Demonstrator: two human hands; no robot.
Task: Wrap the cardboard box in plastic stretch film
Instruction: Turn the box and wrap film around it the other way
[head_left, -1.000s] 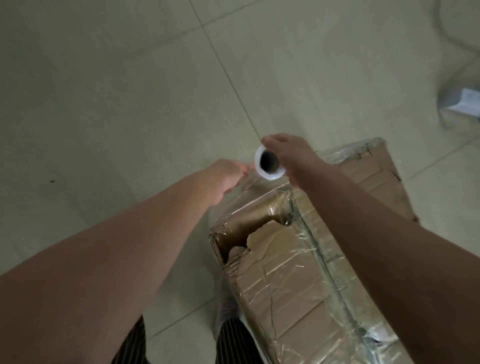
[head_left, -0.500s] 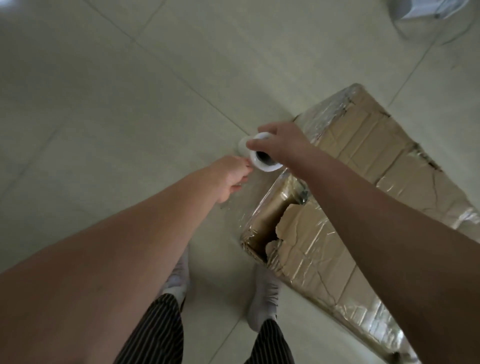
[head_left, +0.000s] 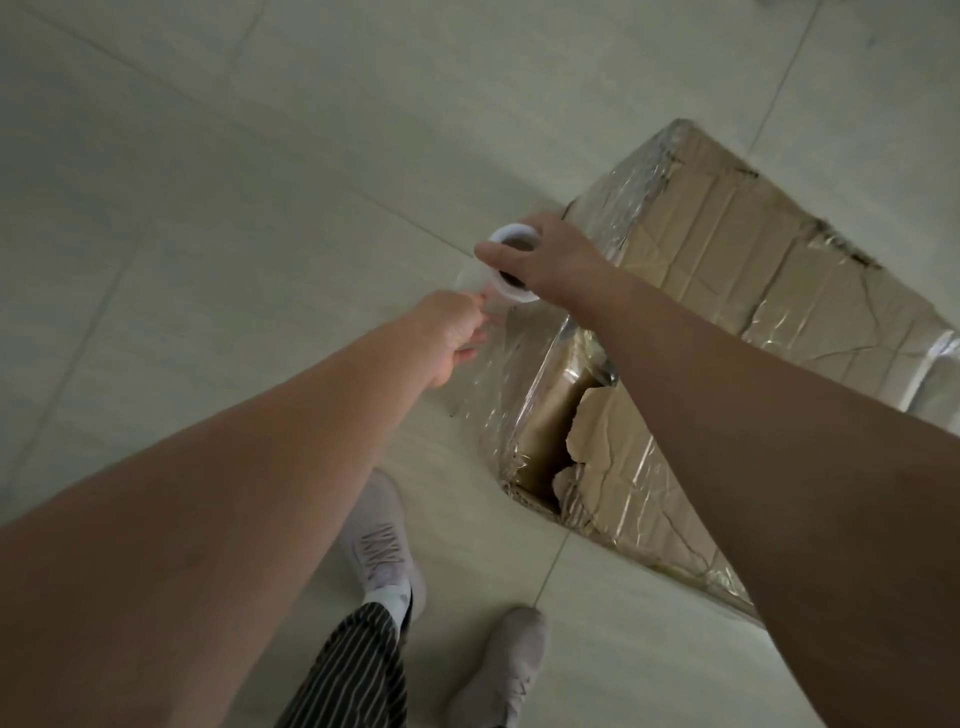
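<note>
— Pale floor tiles (head_left: 208, 156) fill the head view. Where does the cardboard box (head_left: 753, 270) sit?

— Flat on those tiles, right of centre. It is torn open at its near corner, and shiny film already covers its top and sides.

— And the stretch film roll (head_left: 514, 292)?

— Held in the air just beside the box's left edge, its white core end facing up. A clear sheet of film (head_left: 498, 374) runs from it down to the box's near-left side.

— Who has hold of it?

— The right hand (head_left: 558, 260) grips the top, thumb laid across the core opening and fingers wrapped round the far side. The left hand (head_left: 452, 332) has its fingers curled round the roll's lower part, on the side away from the box.

— Anything else?

— Two grey trainers (head_left: 379, 540) and a striped trouser leg (head_left: 353, 670) stand nearer than the box's torn corner, apart from it.
</note>
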